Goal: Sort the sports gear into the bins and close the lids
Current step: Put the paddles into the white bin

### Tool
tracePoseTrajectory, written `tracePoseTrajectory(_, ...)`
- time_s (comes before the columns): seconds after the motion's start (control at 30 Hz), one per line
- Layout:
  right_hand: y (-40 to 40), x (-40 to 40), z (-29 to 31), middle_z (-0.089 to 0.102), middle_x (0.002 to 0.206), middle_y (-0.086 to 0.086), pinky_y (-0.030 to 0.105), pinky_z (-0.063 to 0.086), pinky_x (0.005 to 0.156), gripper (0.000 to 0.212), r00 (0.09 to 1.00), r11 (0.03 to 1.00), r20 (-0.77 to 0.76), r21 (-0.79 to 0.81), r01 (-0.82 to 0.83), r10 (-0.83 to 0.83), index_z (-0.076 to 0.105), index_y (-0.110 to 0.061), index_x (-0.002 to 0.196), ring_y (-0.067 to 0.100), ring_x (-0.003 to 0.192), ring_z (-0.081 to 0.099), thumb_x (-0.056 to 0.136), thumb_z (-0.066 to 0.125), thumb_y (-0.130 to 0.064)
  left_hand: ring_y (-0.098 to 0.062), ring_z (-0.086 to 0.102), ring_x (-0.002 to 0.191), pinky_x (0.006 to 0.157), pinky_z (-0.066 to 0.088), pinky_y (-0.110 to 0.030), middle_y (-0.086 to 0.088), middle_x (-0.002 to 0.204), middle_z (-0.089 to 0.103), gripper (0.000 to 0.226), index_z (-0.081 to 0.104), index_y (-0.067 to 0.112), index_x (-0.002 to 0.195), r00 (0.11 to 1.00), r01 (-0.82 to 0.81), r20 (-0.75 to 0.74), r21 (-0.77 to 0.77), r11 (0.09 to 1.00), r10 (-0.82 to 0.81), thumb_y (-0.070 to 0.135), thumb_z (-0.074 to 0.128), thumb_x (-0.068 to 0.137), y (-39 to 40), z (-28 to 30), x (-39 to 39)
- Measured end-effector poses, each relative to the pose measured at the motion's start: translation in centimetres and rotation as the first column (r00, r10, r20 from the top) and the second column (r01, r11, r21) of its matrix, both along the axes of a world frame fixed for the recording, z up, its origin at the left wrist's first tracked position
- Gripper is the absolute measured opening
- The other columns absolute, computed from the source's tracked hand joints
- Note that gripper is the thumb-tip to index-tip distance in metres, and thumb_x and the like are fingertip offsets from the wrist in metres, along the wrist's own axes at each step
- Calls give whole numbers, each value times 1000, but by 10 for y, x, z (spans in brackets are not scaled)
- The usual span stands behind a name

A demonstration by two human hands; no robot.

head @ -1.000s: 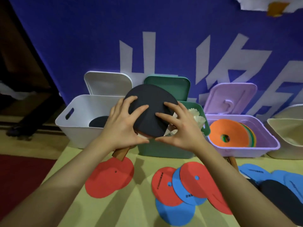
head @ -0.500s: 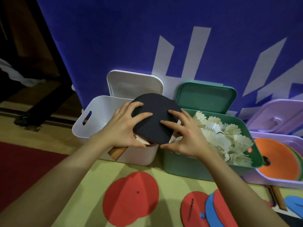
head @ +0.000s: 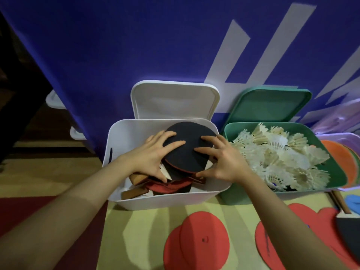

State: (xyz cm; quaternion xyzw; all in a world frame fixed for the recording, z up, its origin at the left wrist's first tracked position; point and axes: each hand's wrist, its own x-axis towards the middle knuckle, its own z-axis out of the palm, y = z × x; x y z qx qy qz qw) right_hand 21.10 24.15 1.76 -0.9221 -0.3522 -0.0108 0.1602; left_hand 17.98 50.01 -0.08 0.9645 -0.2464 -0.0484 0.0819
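A stack of table tennis paddles (head: 187, 151), black rubber on top, is held from both sides over the open white bin (head: 163, 198). My left hand (head: 153, 158) grips its left edge and my right hand (head: 220, 160) its right edge. More paddles with red faces and wooden handles (head: 167, 188) lie in the bin below. The white lid (head: 174, 100) leans upright behind the bin. To the right stands a green bin (head: 233, 193) full of white shuttlecocks (head: 282, 156), with its green lid (head: 270, 104) leaning behind.
A purple bin (head: 348, 136) with orange discs (head: 339, 154) sits at the far right. Red discs (head: 196, 242) lie on the yellow mat in front, with another black paddle (head: 348, 228) at the right edge. A blue banner (head: 155, 45) backs the bins.
Both hands have carried the paddle stack left and down, from in front of the green bin into the mouth of the white bin. The view has shifted left and closer.
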Motion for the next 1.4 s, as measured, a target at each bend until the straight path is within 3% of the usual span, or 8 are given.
tracePoseTrajectory(0.1,13,3,0,46,139,-1,42,44,97,73,1000,995,-15,-97,-20,19,61,-33,123,29,125,41,59,76,-63,-28,9,140,113,16,-40,0,154,-7,115,-5,38,147,997,-62,-53,-49,997,60,75,63,62,2,-12,3)
tracePoseTrajectory(0.27,29,0,0,51,133,6,48,43,98,73,995,989,54,114,-95,89,65,-25,117,36,122,46,57,70,-65,-27,8,140,112,21,-48,2,153,-1,105,7,42,146,979,-188,47,-150,971,196,86,42,56,12,4,-15)
tracePoseTrajectory(0.4,50,0,-9,48,136,8,49,41,99,74,980,980,58,61,-192,188,61,-25,121,37,126,41,60,69,-65,-28,15,137,110,23,-46,1,152,1,107,13,41,145,946,-318,17,-149,936,324,87,41,53,21,3,-38)
tracePoseTrajectory(0.57,68,3,-32,43,138,0,40,32,101,65,972,977,-143,-83,-198,185,51,-28,124,26,127,40,68,75,-50,-36,19,136,109,24,-48,-1,154,0,100,13,38,145,886,-437,-189,-36,899,424,79,56,65,23,-22,-38)
tracePoseTrajectory(0.7,72,4,-36,44,137,-2,33,30,101,48,978,975,-161,-153,-159,134,51,-29,127,21,123,41,82,67,-39,-40,-5,141,113,8,-51,-4,157,-8,90,13,38,147,881,-353,-273,164,921,386,76,49,74,22,-22,-30)
tracePoseTrajectory(0.8,65,1,-31,47,134,-1,34,34,97,45,988,977,-115,-177,-119,99,50,-29,131,22,119,43,88,60,-36,-31,4,142,114,12,-44,-7,156,9,70,25,28,146,923,-347,-154,72,935,354,59,47,87,11,-10,-32)
tracePoseTrajectory(1.0,25,-22,12,63,116,1,35,45,81,33,996,1000,93,26,2,-5,60,-21,121,23,102,58,92,55,-34,-25,35,125,102,30,-38,-2,140,41,47,45,18,134,944,-303,107,-86,949,312,42,47,93,-41,48,-46)
tracePoseTrajectory(1.4,-172,-89,45,67,91,3,37,52,61,36,941,968,287,226,113,-177,67,-15,104,29,80,64,87,44,-38,-23,47,119,96,36,-37,-2,131,53,43,52,16,130,933,-174,294,-136,975,207,37,47,93,-225,91,-93)
